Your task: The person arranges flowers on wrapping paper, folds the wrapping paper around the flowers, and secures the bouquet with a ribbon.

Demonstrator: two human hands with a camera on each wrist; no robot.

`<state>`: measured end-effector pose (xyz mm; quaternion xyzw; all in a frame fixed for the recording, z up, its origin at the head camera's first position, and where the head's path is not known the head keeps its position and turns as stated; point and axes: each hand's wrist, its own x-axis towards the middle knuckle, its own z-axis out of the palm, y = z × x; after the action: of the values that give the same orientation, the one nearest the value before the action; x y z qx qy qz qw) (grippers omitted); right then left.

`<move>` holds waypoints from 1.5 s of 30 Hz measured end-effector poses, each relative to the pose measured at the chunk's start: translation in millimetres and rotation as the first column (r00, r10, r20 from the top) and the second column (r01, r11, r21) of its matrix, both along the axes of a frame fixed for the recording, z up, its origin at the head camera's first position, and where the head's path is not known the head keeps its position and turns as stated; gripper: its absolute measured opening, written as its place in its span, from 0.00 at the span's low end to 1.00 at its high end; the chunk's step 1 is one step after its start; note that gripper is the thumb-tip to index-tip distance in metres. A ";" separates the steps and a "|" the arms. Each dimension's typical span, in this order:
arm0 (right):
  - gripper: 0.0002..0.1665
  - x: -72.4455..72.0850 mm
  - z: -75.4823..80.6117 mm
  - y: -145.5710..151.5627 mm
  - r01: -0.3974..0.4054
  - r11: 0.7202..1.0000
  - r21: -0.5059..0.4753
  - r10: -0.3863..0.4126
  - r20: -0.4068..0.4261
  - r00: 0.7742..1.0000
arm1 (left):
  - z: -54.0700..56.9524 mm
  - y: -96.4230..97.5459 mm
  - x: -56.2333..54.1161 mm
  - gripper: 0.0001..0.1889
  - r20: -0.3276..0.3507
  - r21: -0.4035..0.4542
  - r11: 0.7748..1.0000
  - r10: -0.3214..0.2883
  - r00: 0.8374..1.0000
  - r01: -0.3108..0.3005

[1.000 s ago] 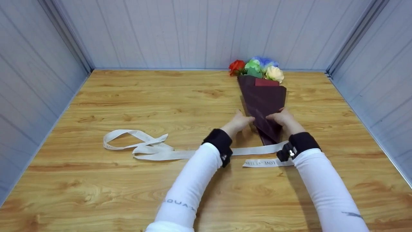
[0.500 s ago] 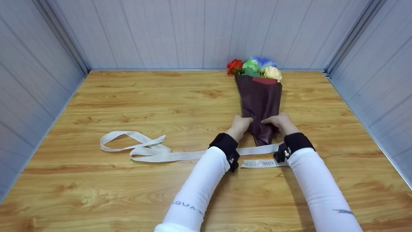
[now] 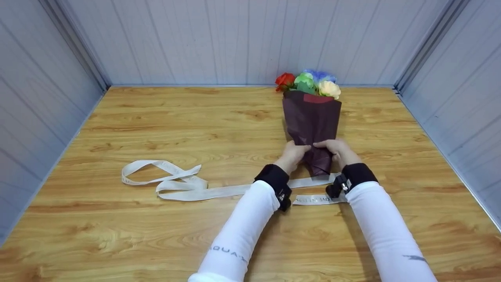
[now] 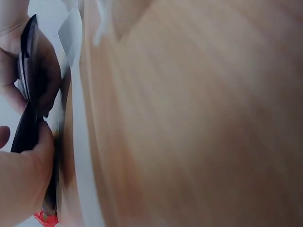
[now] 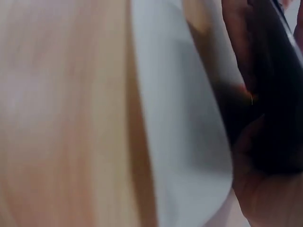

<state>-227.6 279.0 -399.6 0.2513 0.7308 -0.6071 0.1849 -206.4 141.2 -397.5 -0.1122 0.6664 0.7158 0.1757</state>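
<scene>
One creased, maroon-wrapped bouquet (image 3: 313, 117) over the surface's (image 3: 188, 129) right side shows one red bloom (image 3: 285, 80), one green bloom (image 3: 305, 80), one cream bloom (image 3: 329, 89), blue petals (image 3: 321, 75); left hand (image 3: 292, 153) and right hand (image 3: 339, 150) pinch its lower wrapping (image 3: 318, 158).

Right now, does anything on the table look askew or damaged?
Only the white ribbon looks untidy: its left part is looped and crossed over itself rather than laid straight. I see no spill, nor damage to the wrapped bouquet.
</scene>
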 end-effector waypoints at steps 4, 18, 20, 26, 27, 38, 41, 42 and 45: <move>0.09 0.8 2.6 -1.8 -0.016 0.985 -0.173 0.023 0.039 0.999 | 5.3 -2.1 6.5 0.25 0.010 0.016 1.000 -0.008 1.000 0.008; 0.05 -4.8 -5.8 1.7 0.116 0.916 -0.383 -0.092 0.082 0.992 | -83.9 19.0 -58.8 0.38 -0.029 0.030 0.999 0.033 0.999 -0.032; 0.05 -15.4 -24.7 10.1 0.143 0.902 -0.406 -0.112 0.100 0.989 | -98.6 20.9 -66.4 0.37 -0.052 0.029 0.999 0.020 0.998 -0.019; 0.08 -45.1 -74.0 40.4 0.126 0.885 -0.449 -0.111 0.061 0.992 | -47.8 3.6 -32.5 0.34 0.005 0.035 0.999 0.003 1.000 -0.003; 0.08 -43.5 -70.4 37.7 0.137 0.895 -0.424 -0.120 0.067 0.991 | -35.1 0.1 -25.4 0.34 0.023 0.041 0.999 0.007 1.000 -0.007; 0.09 -23.6 -35.5 13.6 0.172 0.857 -0.486 -0.176 0.037 0.984 | -14.1 -16.2 -11.6 0.32 -0.020 0.014 1.000 -0.014 1.000 0.014; 0.12 -31.5 -45.2 18.1 0.161 0.852 -0.498 -0.182 0.006 0.983 | -12.4 -19.8 -12.0 0.30 -0.044 0.024 0.999 -0.024 0.999 0.025; 0.12 -29.9 -42.5 15.9 0.154 0.856 -0.493 -0.182 -0.008 0.983 | -11.8 -20.9 -12.7 0.30 -0.049 0.024 0.999 -0.026 0.998 0.027; 0.08 -14.1 -18.3 -0.9 0.156 0.883 -0.443 -0.194 -0.041 0.980 | -8.3 -25.9 -15.7 0.30 -0.039 0.025 0.999 -0.026 0.999 0.027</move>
<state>-241.6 278.1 -417.9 0.2427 0.5573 -0.7797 0.1501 -222.1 115.3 -405.9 -0.0870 0.6621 0.7238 0.1737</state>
